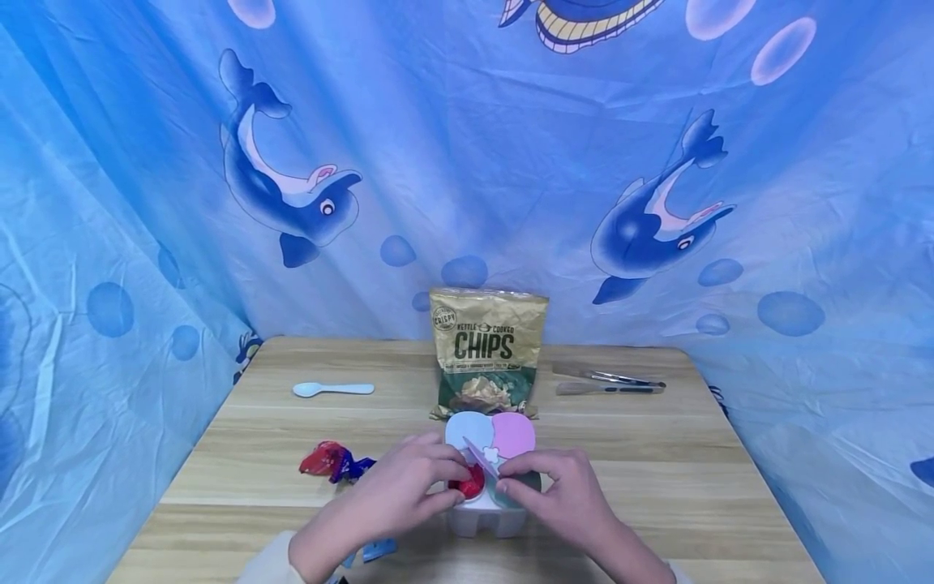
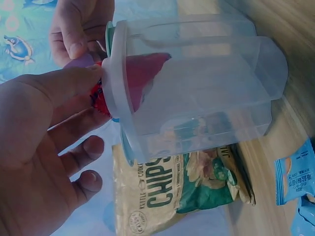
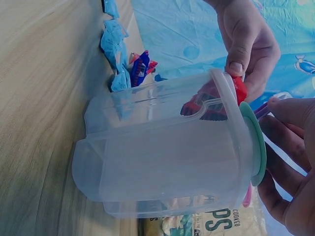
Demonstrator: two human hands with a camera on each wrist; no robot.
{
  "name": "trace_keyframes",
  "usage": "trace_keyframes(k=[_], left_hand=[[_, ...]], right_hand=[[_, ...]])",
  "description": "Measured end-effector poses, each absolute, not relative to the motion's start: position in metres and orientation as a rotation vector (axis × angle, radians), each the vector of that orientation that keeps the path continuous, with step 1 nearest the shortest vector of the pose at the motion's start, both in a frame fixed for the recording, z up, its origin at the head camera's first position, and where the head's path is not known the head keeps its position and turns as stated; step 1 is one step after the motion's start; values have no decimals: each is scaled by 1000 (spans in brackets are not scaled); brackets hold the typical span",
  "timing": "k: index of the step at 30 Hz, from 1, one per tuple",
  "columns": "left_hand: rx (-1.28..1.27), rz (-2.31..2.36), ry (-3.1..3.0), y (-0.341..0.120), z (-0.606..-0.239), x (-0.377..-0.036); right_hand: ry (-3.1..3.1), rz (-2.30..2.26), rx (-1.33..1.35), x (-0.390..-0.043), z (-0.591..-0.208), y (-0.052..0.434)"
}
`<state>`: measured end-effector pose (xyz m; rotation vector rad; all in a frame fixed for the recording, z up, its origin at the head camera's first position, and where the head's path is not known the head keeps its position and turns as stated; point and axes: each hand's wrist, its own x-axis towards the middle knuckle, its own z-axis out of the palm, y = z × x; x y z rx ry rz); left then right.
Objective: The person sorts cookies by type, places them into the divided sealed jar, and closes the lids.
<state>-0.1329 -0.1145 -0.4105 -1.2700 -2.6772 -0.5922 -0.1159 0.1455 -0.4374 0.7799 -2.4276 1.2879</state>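
A clear plastic container (image 1: pixel 485 523) with several petal-shaped lids stands upright near the front of the table. Its blue lid (image 1: pixel 469 428) and pink lid (image 1: pixel 514 434) lie flat at the back, and a green lid (image 3: pixel 253 142) covers a section near my right hand. With thumb and fingers my left hand (image 1: pixel 412 485) pinches a red wrapped packet (image 1: pixel 473 482) at the front left opening; its lower part hangs inside the container in both wrist views. My right hand (image 1: pixel 558 491) pinches the raised purple lid (image 1: pixel 477 456) by its edge, tilted up beside the packet.
A chips bag (image 1: pixel 487 353) stands right behind the container. A light blue spoon (image 1: pixel 333 389) lies at the back left, tongs (image 1: pixel 611 381) at the back right. Red and blue wrapped packets (image 1: pixel 336 462) and light blue packets (image 3: pixel 114 46) lie to the left.
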Motion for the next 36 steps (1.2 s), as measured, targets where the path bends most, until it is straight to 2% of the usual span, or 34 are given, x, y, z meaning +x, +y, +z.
trace_keyframes(k=[14, 24, 29, 36], left_hand=[[-1250, -498, -2580, -105, -422, -135], [-1194, -934, -2536, -121, -429, -134], [-1030, -1182, -2683, -138, -425, -135], [-801, -1296, -2771, -168, -428, -146]], right_hand=[[-2355, 1300, 829, -115, -440, 142], [-2326, 1336, 852, -114, -436, 141], [-2333, 1337, 847, -115, -435, 142], [-2325, 1324, 842, -117, -434, 142]])
